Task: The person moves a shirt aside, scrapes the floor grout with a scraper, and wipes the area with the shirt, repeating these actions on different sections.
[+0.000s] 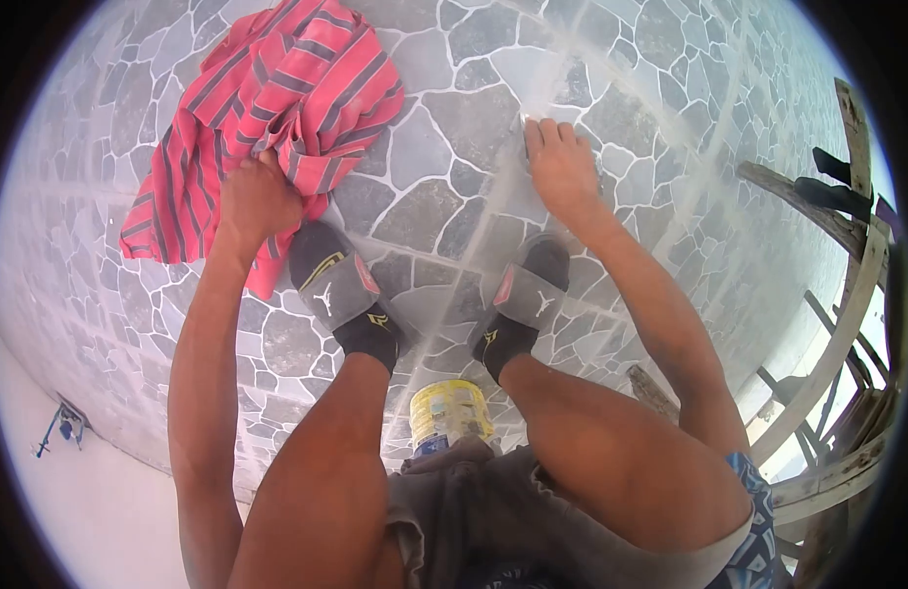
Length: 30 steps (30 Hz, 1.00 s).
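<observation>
My left hand (260, 196) is closed on a bunched cloth (326, 83), pinkish red with dark stripes, lying in folds on the floor. My right hand (562, 169) presses down on the patterned floor tiles (474, 118), its fingers curled together. Beneath that palm a thin edge of something flat shows at the sides; the hand covers most of it, so its kind is hidden. Both hands are in front of my feet, the left one beside the cloth's lower folds.
My feet in dark slides (341, 294) stand apart between the hands. A yellow bucket (449, 410) sits behind them, between my legs. On the right are wooden poles (817, 206) with dark items hung on them. At lower left, a small blue object (66, 427) is near the wall.
</observation>
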Each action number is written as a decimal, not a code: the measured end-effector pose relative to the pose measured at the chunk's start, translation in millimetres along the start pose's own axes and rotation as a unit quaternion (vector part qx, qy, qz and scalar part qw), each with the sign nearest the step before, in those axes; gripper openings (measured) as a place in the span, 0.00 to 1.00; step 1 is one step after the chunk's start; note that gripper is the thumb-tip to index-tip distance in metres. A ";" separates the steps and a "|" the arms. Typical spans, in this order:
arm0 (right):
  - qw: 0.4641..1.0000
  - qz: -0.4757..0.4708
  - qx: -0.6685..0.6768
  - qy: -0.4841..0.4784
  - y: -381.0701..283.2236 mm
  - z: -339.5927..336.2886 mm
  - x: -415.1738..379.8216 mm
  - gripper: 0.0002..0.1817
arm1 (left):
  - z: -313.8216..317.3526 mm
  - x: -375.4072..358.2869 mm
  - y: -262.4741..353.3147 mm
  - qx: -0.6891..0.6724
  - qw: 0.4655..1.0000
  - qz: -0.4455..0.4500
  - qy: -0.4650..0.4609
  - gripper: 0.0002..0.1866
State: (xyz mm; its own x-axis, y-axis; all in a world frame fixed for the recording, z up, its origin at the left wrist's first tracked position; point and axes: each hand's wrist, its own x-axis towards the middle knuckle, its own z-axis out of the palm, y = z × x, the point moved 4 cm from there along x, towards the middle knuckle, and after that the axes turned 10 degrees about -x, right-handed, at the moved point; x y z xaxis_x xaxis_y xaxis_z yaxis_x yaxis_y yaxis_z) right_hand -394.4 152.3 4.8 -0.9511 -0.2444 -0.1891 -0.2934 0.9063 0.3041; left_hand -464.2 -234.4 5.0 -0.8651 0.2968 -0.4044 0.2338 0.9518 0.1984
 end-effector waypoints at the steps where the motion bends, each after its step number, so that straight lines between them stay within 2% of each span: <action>1: 1.000 0.021 -0.005 -0.006 20.6 -2.6 24.7 0.21 | 3.2 -0.8 -0.4 -0.001 1.000 0.006 -0.002 0.22; 5: 0.997 0.044 0.065 0.003 67.9 2.1 79.3 0.10 | 2.0 0.5 -0.4 0.005 1.000 -0.006 -0.008 0.22; 7: 0.999 -0.021 0.024 0.025 27.0 4.3 36.9 0.09 | -4.3 2.5 2.9 0.002 1.000 -0.013 0.000 0.22; 8: 0.999 -0.042 -0.009 -0.011 -0.3 2.2 9.0 0.08 | -6.6 0.7 4.8 -0.001 1.000 -0.011 0.009 0.22; 10: 0.995 -0.048 -0.018 0.086 -10.0 -4.8 -9.1 0.19 | 0.8 0.2 -1.4 -0.009 1.000 -0.006 0.021 0.22; 12: 0.997 -0.023 -0.002 0.069 17.7 6.7 21.7 0.18 | 10.9 2.1 -7.3 -0.016 1.000 0.015 0.020 0.22; 14: 0.998 0.044 0.001 0.035 62.9 11.8 75.3 0.20 | 4.1 -0.8 1.0 -0.011 1.000 0.001 0.002 0.22; 17: 0.996 0.075 0.057 -0.001 78.2 7.1 95.4 0.21 | 0.2 -0.4 0.8 0.010 1.000 -0.006 -0.001 0.22; 21: 0.998 -0.060 0.004 0.011 -12.5 -8.5 -4.7 0.20 | 1.3 0.0 -0.3 0.001 1.000 -0.014 0.006 0.22; 24: 1.000 -0.007 -0.002 0.028 7.8 -0.3 12.1 0.21 | 4.5 -0.5 -2.3 -0.006 1.000 -0.007 -0.001 0.23; 27: 0.997 0.077 0.004 -0.002 75.1 10.6 87.9 0.23 | -2.4 -0.7 2.4 -0.002 1.000 -0.017 -0.008 0.22; 30: 0.997 0.036 0.053 -0.032 60.6 1.8 73.6 0.23 | 3.1 1.5 -2.8 -0.009 1.000 -0.007 0.007 0.23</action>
State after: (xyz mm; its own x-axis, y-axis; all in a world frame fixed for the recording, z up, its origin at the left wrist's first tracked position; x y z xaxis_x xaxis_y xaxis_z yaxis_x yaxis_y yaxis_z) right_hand -482.0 189.9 7.7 -0.9601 -0.1574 -0.2313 -0.2091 0.9530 0.2194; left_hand -464.8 -236.4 1.1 -0.8746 0.2820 -0.3944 0.2131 0.9543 0.2097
